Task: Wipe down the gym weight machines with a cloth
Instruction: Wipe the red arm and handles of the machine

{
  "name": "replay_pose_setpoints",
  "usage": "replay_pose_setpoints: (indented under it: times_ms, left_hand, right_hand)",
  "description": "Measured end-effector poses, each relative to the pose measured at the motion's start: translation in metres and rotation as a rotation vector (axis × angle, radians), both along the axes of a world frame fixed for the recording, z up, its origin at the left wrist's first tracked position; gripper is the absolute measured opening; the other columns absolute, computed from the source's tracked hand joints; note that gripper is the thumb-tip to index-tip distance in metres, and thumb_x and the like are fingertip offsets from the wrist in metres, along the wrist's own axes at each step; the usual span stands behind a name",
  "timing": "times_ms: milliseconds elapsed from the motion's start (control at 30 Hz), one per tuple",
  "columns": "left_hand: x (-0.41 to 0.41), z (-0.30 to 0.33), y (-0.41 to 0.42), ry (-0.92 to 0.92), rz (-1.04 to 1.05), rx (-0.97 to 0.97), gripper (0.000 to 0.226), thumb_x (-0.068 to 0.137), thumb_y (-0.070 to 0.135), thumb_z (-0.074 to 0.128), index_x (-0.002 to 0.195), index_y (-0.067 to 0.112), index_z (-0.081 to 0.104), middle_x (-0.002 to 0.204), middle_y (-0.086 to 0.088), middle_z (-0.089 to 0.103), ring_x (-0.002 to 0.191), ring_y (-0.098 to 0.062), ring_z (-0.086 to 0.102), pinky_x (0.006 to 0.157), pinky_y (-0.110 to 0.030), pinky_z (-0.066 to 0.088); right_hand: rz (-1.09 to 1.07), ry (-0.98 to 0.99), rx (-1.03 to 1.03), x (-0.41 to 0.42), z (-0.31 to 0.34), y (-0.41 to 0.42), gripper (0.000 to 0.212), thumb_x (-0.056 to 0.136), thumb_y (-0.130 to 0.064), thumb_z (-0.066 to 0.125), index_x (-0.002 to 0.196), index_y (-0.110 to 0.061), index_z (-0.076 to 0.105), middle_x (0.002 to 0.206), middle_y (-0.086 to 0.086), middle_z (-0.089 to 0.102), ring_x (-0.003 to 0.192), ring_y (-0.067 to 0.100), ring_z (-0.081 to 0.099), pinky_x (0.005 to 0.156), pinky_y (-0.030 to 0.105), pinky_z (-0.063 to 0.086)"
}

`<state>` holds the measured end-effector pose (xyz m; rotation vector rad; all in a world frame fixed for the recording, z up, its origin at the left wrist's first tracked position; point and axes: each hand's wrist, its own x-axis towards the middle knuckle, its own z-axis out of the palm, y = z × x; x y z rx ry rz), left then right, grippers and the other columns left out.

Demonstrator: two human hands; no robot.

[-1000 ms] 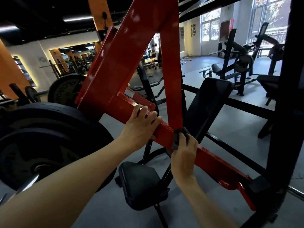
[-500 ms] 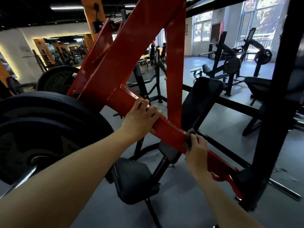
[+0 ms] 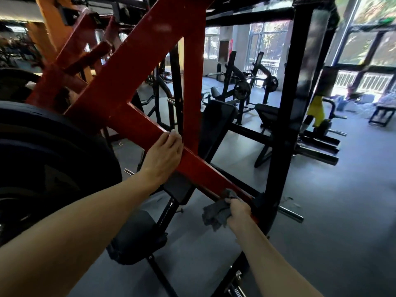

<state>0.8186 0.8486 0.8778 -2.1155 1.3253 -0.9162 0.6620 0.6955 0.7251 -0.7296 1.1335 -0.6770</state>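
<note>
Red painted steel fills the middle of the frame: the sloping beam (image 3: 150, 133) of a plate-loaded weight machine runs from the upper left down toward the lower right, where it meets a black upright post (image 3: 285, 133). The left hand (image 3: 162, 156) rests on the beam at frame centre, fingers together and curled over its upper edge, steadying it. Lower and to the right, the right hand (image 3: 239, 213) has its fingers clamped on a grey cloth (image 3: 216, 212), bunched in the fist, with a loose flap hanging to the left. The top of the cloth touches the beam's lower end, just beside the post. A black weight plate (image 3: 53, 168) bulks at the left edge, and a padded seat (image 3: 137, 236) sits below the beam.

The step in hand looks like wiping the sloping beam, with the stroke at its bottom end. Next, judging by the layout, the cloth needs either to turn back up the beam along another face or to shift onto the black post; the cloth may want re-bunching so the flap does not trail
</note>
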Motion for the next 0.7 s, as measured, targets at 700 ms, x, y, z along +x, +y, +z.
replay_pose_setpoints:
  times_ms: [700]
  left_hand:
    - [-0.058,-0.1,-0.099,0.238,-0.207,0.27,0.071,0.105,0.03,0.043,0.162,0.012,0.005,0.17,-0.012,-0.006,0.156,-0.031,-0.013,0.126,-0.051,-0.005]
  right_hand:
    - [0.072,0.348,-0.638,-0.098,0.004,-0.123,0.038,0.086,0.008,0.061,0.114,-0.016,0.069,0.104,0.009,0.068,0.092,0.025,0.064,0.083,0.037,0.056]
